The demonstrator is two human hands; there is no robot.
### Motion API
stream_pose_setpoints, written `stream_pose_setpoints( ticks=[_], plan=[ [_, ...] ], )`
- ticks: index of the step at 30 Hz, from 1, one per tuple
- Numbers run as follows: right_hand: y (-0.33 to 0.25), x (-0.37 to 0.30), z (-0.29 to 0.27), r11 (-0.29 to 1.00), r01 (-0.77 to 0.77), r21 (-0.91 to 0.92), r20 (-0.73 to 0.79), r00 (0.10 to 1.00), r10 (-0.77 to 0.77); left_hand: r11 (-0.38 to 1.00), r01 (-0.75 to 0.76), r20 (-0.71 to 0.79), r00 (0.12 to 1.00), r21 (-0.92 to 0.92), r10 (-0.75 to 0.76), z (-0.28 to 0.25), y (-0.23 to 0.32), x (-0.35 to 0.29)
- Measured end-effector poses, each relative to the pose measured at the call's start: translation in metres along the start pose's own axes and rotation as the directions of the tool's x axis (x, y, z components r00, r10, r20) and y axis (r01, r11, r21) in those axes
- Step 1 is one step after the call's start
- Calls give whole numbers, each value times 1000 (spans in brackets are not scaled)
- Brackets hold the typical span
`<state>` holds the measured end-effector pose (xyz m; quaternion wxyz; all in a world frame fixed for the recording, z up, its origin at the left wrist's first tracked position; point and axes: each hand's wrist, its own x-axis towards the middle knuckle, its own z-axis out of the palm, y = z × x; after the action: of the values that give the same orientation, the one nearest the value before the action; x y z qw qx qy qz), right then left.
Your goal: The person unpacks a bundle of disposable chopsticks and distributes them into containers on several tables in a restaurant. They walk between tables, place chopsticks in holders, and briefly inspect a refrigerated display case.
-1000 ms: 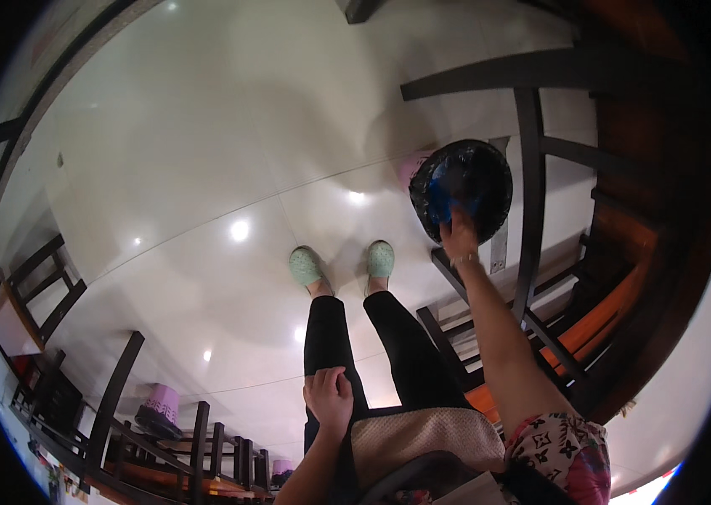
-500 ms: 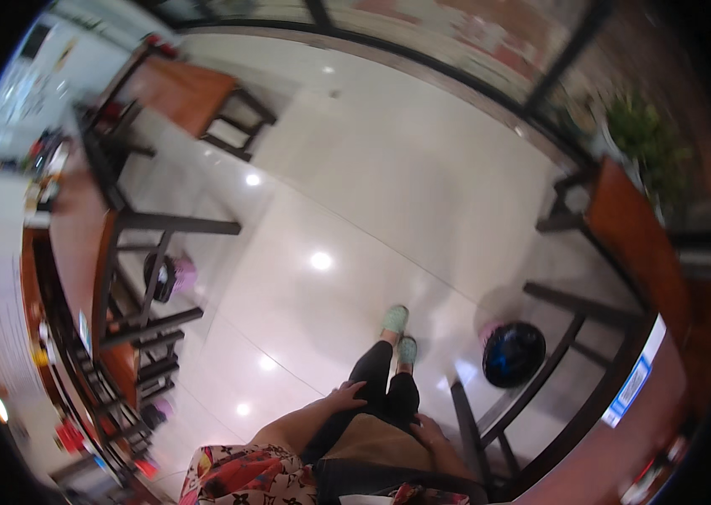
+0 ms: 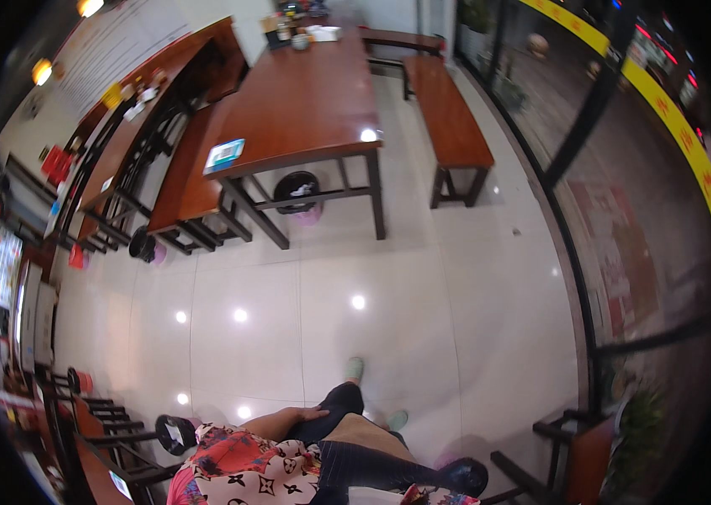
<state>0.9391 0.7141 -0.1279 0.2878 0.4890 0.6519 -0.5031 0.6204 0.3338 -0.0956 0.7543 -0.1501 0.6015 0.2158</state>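
My left hand [image 3: 313,413] lies on the dark trousers [image 3: 341,402] over my thigh, fingers stretched out and holding nothing. Beside it hangs a tan cloth panel [image 3: 364,435] at my front. My right hand does not show. Below, one light-green shoe [image 3: 355,369] points ahead, and the other shoe [image 3: 397,419] is farther right. A patterned, flowered sleeve [image 3: 238,467] covers my upper left arm.
A long wooden table [image 3: 305,101] stands ahead, with benches at its left and right [image 3: 448,109]. Under it sits a black-lined bin [image 3: 297,189]. Glass panels [image 3: 608,252] run along the right. Another bin [image 3: 177,433] and a stool [image 3: 591,454] are near me.
My view has turned left, bringing the long table from the left side to straight ahead. My right hand, seen earlier at my side, has gone out of sight. My feet have stepped apart.
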Motion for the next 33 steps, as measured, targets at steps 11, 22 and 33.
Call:
stream_pose_setpoints(
  ticks=[11,22,33],
  plan=[
    [-265,52,101,367,540,-758,500,841,-204,876,-103,147,970,-472,193,-121,-112,-28],
    [-510,117,213,899,389,-201,396,872,-289,657,-239,-22,947,-714,321,-189,-127,-64],
    [-713,169,286,356,649,-672,554,760,-340,254,-367,-332,928,-895,172,-240,-157,-122]
  ],
)
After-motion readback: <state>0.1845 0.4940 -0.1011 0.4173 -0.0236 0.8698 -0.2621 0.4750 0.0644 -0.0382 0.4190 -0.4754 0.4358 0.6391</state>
